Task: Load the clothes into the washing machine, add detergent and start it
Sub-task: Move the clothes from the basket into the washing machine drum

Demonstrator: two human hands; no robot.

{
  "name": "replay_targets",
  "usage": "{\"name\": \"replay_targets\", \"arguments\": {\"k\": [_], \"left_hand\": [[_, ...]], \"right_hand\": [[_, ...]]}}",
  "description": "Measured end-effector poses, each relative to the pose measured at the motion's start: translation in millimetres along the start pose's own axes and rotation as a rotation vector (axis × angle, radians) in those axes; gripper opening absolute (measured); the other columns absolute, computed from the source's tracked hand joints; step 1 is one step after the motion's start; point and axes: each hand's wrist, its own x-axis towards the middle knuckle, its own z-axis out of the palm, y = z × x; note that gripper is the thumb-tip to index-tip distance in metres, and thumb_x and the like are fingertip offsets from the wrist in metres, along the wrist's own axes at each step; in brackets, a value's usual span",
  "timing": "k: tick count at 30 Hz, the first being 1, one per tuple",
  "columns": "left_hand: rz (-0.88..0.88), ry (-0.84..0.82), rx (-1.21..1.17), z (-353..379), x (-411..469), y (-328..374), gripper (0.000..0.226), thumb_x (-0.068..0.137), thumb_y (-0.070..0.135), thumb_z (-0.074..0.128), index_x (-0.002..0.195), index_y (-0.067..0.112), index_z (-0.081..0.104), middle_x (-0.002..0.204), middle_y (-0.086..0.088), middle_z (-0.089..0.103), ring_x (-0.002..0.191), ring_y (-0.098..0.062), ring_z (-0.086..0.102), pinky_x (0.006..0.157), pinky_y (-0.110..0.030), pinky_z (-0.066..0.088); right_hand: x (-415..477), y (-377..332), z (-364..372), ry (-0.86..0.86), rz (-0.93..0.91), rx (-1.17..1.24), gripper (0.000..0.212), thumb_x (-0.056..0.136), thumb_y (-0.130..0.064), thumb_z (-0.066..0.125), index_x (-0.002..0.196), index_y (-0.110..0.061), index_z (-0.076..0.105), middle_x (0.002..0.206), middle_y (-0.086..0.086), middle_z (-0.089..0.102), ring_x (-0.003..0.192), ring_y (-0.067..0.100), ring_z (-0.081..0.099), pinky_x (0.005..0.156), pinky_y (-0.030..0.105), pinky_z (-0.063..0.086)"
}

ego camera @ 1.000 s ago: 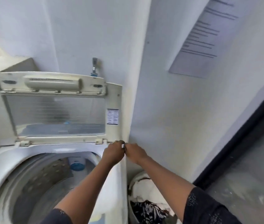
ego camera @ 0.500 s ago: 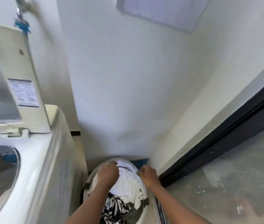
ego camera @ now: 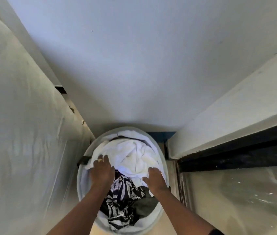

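Observation:
A round pale laundry basket (ego camera: 78, 182) stands on the floor in the corner, right of the washing machine's film-covered side (ego camera: 24, 133). On top of the pile lies a crumpled white cloth (ego camera: 134, 153). Below it are a black-and-white leaf-patterned garment (ego camera: 122, 197) and a dark grey one (ego camera: 144, 207). My left hand (ego camera: 103, 170) rests on the white cloth's left edge with its fingers fairly straight. My right hand (ego camera: 154, 179) lies on the cloth's right edge, thumb spread. The machine's tub and lid are out of view.
A white wall (ego camera: 134, 65) rises just behind the basket. A black-framed glass door (ego camera: 236, 160) runs along the right, under a pale ledge. Something blue (ego camera: 161, 134) sits on the floor behind the basket. The gap holding the basket is narrow.
My view has swung from the open washing machine down to the basket. Both hands dropped from the lid's corner onto the white cloth.

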Motion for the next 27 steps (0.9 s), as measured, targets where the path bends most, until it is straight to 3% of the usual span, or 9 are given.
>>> {"name": "replay_targets", "arguments": {"k": [3, 6, 9, 12, 16, 19, 22, 24, 27], "left_hand": [[-0.132, -0.091, -0.057, 19.8, 20.8, -3.9, 0.087, 0.091, 0.040, 0.052, 0.148, 0.009, -0.006, 0.158, -0.013, 0.001, 0.135, -0.028, 0.036, 0.100, -0.038, 0.041], [-0.138, -0.140, -0.077, 30.2, 32.5, -8.6, 0.094, 0.091, 0.039, 0.055, 0.147, 0.010, -0.014, 0.157, -0.013, 0.012, 0.132, -0.026, 0.042, 0.096, -0.038, 0.045], [-0.146, -0.165, -0.087, 30.4, 27.6, -12.1, 0.090, 0.092, 0.039, 0.053, 0.148, 0.011, -0.011, 0.155, -0.014, 0.015, 0.132, -0.028, 0.041, 0.098, -0.039, 0.043], [-0.095, -0.172, -0.142, 19.4, 6.5, -7.5, 0.091, 0.090, 0.040, 0.056, 0.149, 0.012, -0.007, 0.155, -0.018, 0.012, 0.131, -0.031, 0.041, 0.102, -0.039, 0.040], [-0.007, -0.231, -0.324, -10.2, -32.3, 15.4, 0.085, 0.081, 0.047, 0.063, 0.146, 0.016, 0.018, 0.146, -0.011, 0.040, 0.127, -0.027, 0.047, 0.094, -0.035, 0.042], [-0.011, -0.202, -0.374, -50.6, -58.8, 37.8, 0.047, 0.081, 0.050, 0.059, 0.110, 0.013, 0.051, 0.110, -0.008, 0.065, 0.102, -0.025, 0.060, 0.069, -0.028, 0.038], [0.085, -0.196, -0.561, -86.9, -83.1, 48.3, 0.027, 0.090, 0.041, 0.053, 0.085, 0.015, 0.048, 0.096, -0.011, 0.065, 0.093, -0.026, 0.059, 0.068, -0.032, 0.037], [0.176, -0.254, -0.792, -109.5, -98.7, 48.8, 0.022, 0.093, 0.036, 0.051, 0.103, 0.017, 0.049, 0.108, -0.002, 0.058, 0.106, -0.020, 0.054, 0.082, -0.031, 0.039], [0.225, -0.281, -0.942, -146.6, -116.5, 51.3, 0.066, 0.082, 0.043, 0.066, 0.134, 0.022, 0.031, 0.125, 0.008, 0.044, 0.117, -0.015, 0.046, 0.092, -0.025, 0.039]], "right_hand": [[18.2, 3.7, 22.0, 0.032, 0.011, -0.107, 0.058, 0.092, -0.030, 0.058, 0.140, -0.011, 0.031, 0.148, 0.012, 0.020, 0.136, 0.031, 0.030, 0.105, 0.038, 0.036], [26.9, 13.6, 31.0, 0.074, -0.057, -0.160, 0.042, 0.093, -0.014, 0.053, 0.134, -0.014, 0.043, 0.140, 0.013, 0.029, 0.124, 0.029, 0.044, 0.097, 0.034, 0.044], [25.6, 17.2, 26.0, 0.106, -0.147, -0.065, 0.034, 0.093, -0.003, 0.045, 0.124, -0.010, 0.056, 0.123, 0.014, 0.049, 0.111, 0.024, 0.054, 0.085, 0.032, 0.045], [13.2, 5.9, 4.6, 0.183, -0.154, 0.184, 0.018, 0.092, -0.004, 0.048, 0.103, -0.004, 0.062, 0.097, 0.022, 0.063, 0.094, 0.032, 0.059, 0.066, 0.031, 0.033], [-17.4, -30.2, -45.3, 0.165, -0.277, 0.403, 0.016, 0.095, -0.012, 0.050, 0.104, -0.005, 0.062, 0.094, 0.016, 0.066, 0.092, 0.025, 0.061, 0.072, 0.029, 0.038], [-48.3, -69.3, -88.9, 0.104, -0.378, 0.412, 0.020, 0.094, -0.023, 0.055, 0.105, -0.011, 0.067, 0.105, 0.007, 0.068, 0.101, 0.018, 0.059, 0.089, 0.032, 0.045], [-79.4, -101.5, -132.5, 0.112, -0.472, 0.397, 0.023, 0.090, -0.026, 0.061, 0.068, -0.018, 0.064, 0.066, -0.001, 0.059, 0.068, 0.009, 0.051, 0.066, 0.021, 0.040], [-102.6, -119.6, -165.8, 0.137, -0.496, 0.404, 0.035, 0.088, -0.027, 0.064, 0.058, -0.011, 0.056, 0.058, 0.005, 0.045, 0.061, 0.012, 0.041, 0.056, 0.023, 0.030], [-136.5, -140.0, -211.0, 0.164, -0.528, 0.420, 0.040, 0.086, -0.030, 0.064, 0.056, -0.012, 0.047, 0.059, 0.007, 0.035, 0.059, 0.015, 0.034, 0.054, 0.026, 0.026]]}}
